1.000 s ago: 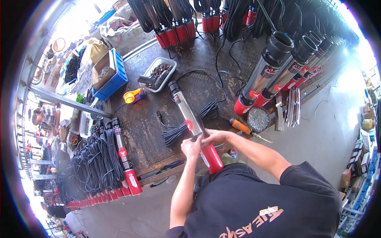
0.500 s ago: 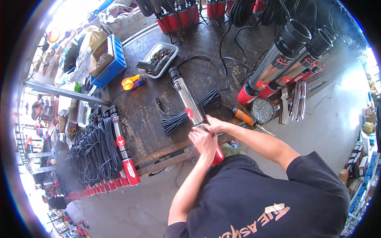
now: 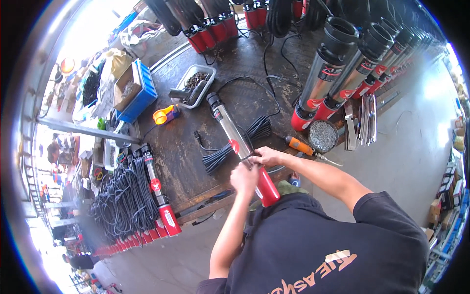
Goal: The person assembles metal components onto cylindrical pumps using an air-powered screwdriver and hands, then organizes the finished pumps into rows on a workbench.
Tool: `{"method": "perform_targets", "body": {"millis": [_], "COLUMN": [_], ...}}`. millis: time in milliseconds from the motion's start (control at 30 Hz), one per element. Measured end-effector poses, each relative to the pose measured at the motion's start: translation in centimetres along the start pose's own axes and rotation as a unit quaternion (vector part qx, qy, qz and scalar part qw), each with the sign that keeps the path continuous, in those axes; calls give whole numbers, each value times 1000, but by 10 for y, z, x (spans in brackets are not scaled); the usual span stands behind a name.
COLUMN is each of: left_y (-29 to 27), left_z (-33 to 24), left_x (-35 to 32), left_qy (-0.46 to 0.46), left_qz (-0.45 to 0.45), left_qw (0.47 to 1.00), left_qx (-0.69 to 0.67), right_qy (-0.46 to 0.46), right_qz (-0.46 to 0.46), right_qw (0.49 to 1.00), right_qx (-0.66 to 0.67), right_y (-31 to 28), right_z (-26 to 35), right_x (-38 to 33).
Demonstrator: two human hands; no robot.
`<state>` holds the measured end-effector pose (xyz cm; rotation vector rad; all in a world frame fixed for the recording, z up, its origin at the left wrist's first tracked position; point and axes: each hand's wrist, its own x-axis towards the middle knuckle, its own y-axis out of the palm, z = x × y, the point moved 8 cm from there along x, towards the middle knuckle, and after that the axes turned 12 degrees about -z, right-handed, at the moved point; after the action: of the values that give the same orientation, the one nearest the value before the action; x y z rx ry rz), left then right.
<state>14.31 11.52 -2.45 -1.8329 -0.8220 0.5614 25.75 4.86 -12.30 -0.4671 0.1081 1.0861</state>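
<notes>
Your left hand (image 3: 245, 177) is blurred beside the red lower section of a long cylinder of silvery metal with a black top (image 3: 227, 125); whether its fingers are closed, you cannot tell. Your right hand (image 3: 267, 156) appears to grip the cylinder near the joint between metal and red. The cylinder lies aslant over the dark, scuffed counter (image 3: 171, 164), its red end jutting past the edge toward you.

Top, metal body and red end look already joined on your piece; whether the joint is finished does not show. At the left, similar cylinders (image 3: 155, 185) stand with bundled black cables (image 3: 117, 201) against them, whereas the black cable coil (image 3: 257, 131) under yours lies on the counter, so gathering it seems undone.

Containers, left to right: a blue plastic crate (image 3: 149, 95) holds an open cardboard box with small pale bits (image 3: 129, 89); a white rectangular plastic tray (image 3: 211, 82) holds small dark-brown parts (image 3: 198, 78) and longer dark pieces; a round dish beside an orange-handled tool (image 3: 299, 145) is filled with small grey pieces (image 3: 323, 135), too fine to identify.
</notes>
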Motion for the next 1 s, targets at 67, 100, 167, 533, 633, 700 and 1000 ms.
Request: {"method": "perform_targets", "body": {"millis": [67,100,167,533,633,700,1000], "left_y": [43,69,78,82,85,84,88], "left_z": [61,77,57,33,34,44,45], "left_x": [21,22,15,5,6,5,3], "left_qy": [-148,-226,-287,-321,-324,-328,-326], "left_qz": [129,216,272,96,101,91,114], "left_qw": [964,903,801,790,785,793,793], "left_qx": [-179,-296,-449,-513,-519,-505,-502], "right_qy": [-1,2,13,50,69,83,38], "right_qz": [31,44,75,-430,-350,-312,-353], "right_qw": [999,999,997,815,835,851,860], "right_qx": [14,18,17,-385,-418,-413,-367], "right_y": [4,5,-3,-220,-231,-226,-234], "right_z": [0,-1,-2,-66,-110,-100,-100], "right_x": [5,6,2,-153,-156,-154,-158]}}
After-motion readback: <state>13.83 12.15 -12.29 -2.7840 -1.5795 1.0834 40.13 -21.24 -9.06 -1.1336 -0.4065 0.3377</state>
